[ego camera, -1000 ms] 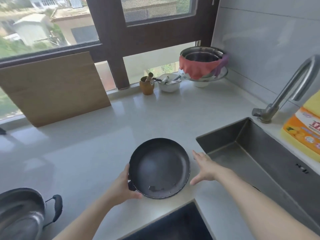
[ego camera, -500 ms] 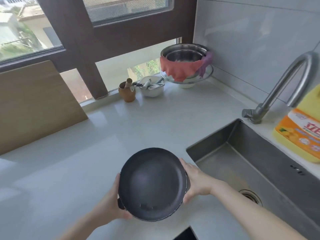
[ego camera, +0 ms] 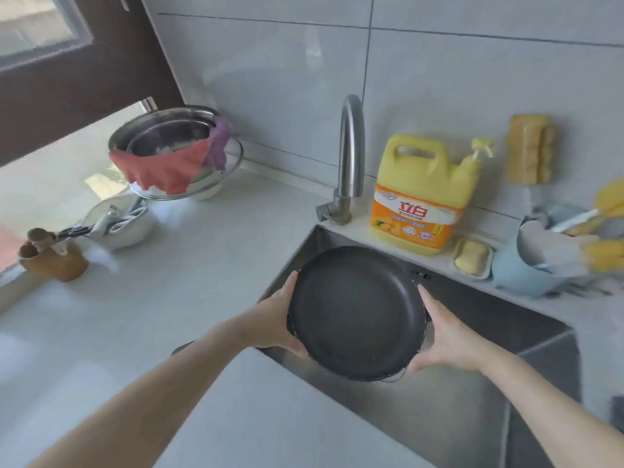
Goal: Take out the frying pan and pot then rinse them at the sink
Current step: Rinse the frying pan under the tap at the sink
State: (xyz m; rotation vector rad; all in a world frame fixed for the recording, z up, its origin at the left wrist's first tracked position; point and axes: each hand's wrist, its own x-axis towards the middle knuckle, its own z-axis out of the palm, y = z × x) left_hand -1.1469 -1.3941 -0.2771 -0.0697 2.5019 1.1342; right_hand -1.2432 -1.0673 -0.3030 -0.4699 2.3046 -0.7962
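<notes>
Over the sink point(ego camera: 456, 417), the frying pan point(ego camera: 356, 314) is held level and face up, the left hand point(ego camera: 278, 320) and right hand point(ego camera: 445, 342) each curled around opposite sides of its rim. It sits below and in front of the faucet point(ego camera: 351, 157), from which no water runs. Rinsing looks not yet begun, and the pot is out of view.

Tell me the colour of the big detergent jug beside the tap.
Yellow, with an orange label; the detergent jug shows clearly in the head view.
</notes>
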